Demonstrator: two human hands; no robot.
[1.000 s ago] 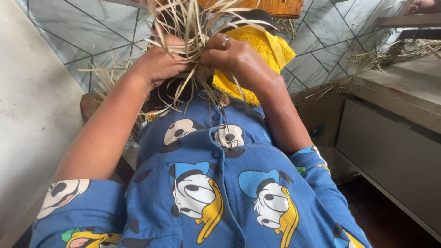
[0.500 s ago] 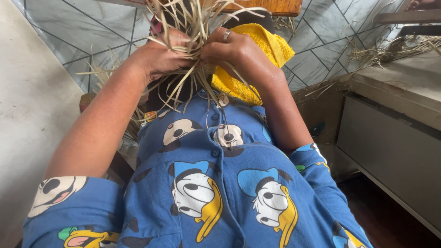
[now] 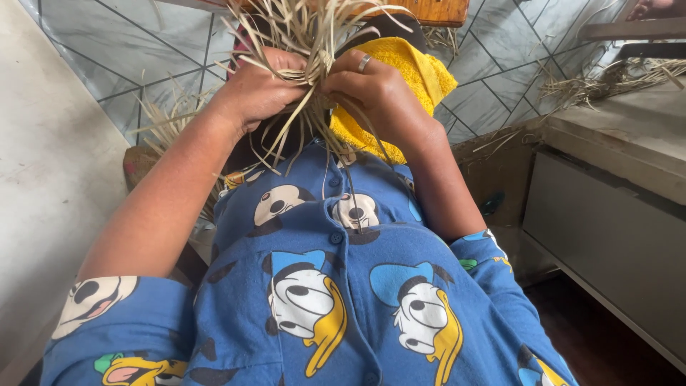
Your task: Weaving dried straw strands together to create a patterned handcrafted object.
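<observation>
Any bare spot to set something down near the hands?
Free: the pale slab beside the left arm, and the grey ledge top this side of its straw litter. Crowded: both hands, left hand and right hand, grip the straw bundle against the yellow cloth.

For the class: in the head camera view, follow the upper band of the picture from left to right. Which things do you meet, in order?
Grey wall → left hand → straw bundle → right hand → yellow cloth → tiled floor → loose straw on the grey ledge.
</observation>
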